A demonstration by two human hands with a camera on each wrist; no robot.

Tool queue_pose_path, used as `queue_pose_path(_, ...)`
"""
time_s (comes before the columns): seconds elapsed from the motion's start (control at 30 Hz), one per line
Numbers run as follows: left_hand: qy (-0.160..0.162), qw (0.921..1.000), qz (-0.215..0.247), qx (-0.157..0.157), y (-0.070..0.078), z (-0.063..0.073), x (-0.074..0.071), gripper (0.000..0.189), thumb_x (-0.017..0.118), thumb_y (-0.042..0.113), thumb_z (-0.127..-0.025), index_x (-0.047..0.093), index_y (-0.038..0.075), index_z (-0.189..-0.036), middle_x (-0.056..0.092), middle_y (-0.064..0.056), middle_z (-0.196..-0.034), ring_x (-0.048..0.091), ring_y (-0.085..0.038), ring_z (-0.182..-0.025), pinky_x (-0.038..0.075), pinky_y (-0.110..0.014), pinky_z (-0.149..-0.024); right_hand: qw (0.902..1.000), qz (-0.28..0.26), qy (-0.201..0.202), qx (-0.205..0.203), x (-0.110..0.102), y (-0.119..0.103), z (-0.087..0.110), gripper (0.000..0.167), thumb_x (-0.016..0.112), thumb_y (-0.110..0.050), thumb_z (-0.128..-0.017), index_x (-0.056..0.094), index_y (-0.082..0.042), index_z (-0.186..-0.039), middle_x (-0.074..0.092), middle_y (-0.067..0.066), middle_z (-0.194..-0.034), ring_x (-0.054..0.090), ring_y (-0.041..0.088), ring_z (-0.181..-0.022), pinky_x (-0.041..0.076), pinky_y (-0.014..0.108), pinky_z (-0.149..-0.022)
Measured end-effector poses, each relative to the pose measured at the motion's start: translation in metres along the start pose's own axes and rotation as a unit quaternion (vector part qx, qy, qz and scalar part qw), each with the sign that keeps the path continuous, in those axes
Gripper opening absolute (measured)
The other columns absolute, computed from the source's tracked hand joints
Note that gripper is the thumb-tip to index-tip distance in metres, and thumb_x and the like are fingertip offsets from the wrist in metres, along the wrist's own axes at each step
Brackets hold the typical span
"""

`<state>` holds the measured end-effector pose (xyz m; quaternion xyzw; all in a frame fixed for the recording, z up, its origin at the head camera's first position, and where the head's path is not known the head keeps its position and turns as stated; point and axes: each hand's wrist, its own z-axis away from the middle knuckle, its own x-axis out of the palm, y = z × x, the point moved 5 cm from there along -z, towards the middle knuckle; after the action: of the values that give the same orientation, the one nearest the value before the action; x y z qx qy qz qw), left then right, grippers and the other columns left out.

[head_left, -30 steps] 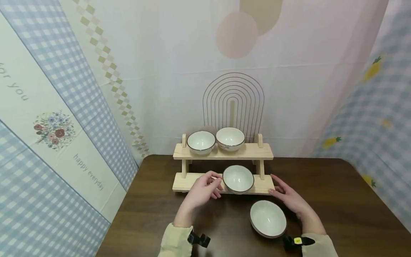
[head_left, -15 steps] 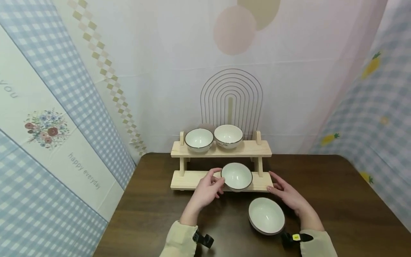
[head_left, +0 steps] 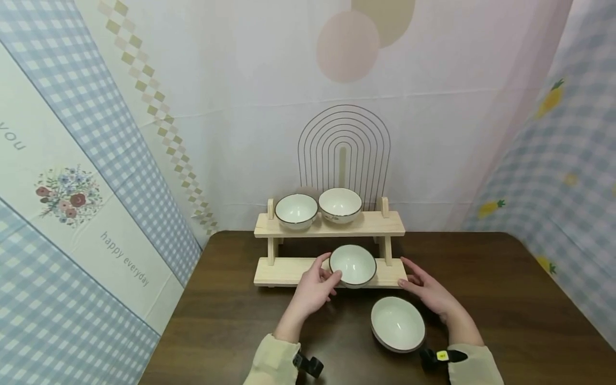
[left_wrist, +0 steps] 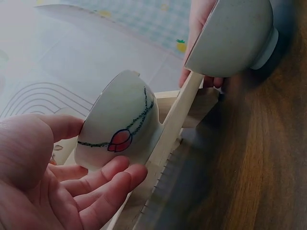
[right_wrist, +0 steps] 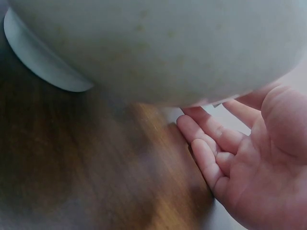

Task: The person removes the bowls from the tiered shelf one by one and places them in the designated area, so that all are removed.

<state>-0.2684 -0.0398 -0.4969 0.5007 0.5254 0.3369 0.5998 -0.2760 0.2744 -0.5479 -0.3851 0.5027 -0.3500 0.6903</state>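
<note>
A white bowl (head_left: 353, 266) with a dark rim stands on the lower board of a two-tier wooden rack (head_left: 289, 271). My left hand (head_left: 314, 286) holds its left side, thumb at the rim and fingers along the outer wall. In the left wrist view, this bowl (left_wrist: 120, 120) shows a red bud and a green vine. At the rack's right end, my right hand (head_left: 430, 291) grips the lower board, thumb at its front edge. Another white bowl (head_left: 398, 323) sits on the table in front; it hides part of the right hand in the right wrist view.
Two more white bowls, one on the left (head_left: 296, 211) and one on the right (head_left: 340, 205), stand side by side on the rack's upper board. The brown table (head_left: 216, 321) meets a printed cloth backdrop (head_left: 240, 160) behind, with checked cloth at both sides.
My left hand has moved slightly right onto the bowl on the lower board, its thumb now at the rim. The right hand stays at the rack's end. The head view has shifted slightly.
</note>
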Motion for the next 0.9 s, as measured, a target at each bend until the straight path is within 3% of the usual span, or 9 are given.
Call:
queue_pose_path(0.2,0.000,0.9999,0.003,-0.011,0.0004,0.0004,0.0004,0.066,0.067,0.031,-0.107,0.042,0.004,-0.162,0.072,-0.006,-0.093,0.073,-0.029,-0.072,0.060,-0.032,-0.057,1.0000,0.000,0.001,0.003,-0.0003,0.0016,-0.0009,0.085,0.065,-0.041,-0.107,0.019,-0.013,-0.172,0.050,0.035,-0.152,0.054,0.046,-0.137,0.041,0.069,-0.114)
queue_pose_path(0.53,0.001,0.9996,0.013,-0.024,-0.0026,-0.0012,0.0025,0.065,0.067,0.030,-0.108,0.042,0.005,-0.162,0.076,-0.008,-0.088,0.074,-0.028,-0.068,0.065,-0.053,-0.065,1.0000,0.000,0.004,-0.002,0.0001,0.0022,-0.0009,0.085,0.066,-0.041,-0.107,0.020,-0.013,-0.172,0.052,0.034,-0.150,0.056,0.045,-0.135,0.042,0.068,-0.114)
queue_pose_path(0.9,-0.001,0.9997,0.013,-0.021,-0.0036,-0.0030,0.0031,0.067,0.066,0.030,-0.108,0.040,0.001,-0.162,0.077,-0.007,-0.089,0.074,-0.027,-0.068,0.065,-0.045,-0.061,1.0000,-0.002,0.006,-0.007,0.0000,0.0033,-0.0039,0.085,0.066,-0.041,-0.107,0.020,-0.012,-0.172,0.051,0.035,-0.152,0.055,0.046,-0.136,0.043,0.067,-0.112)
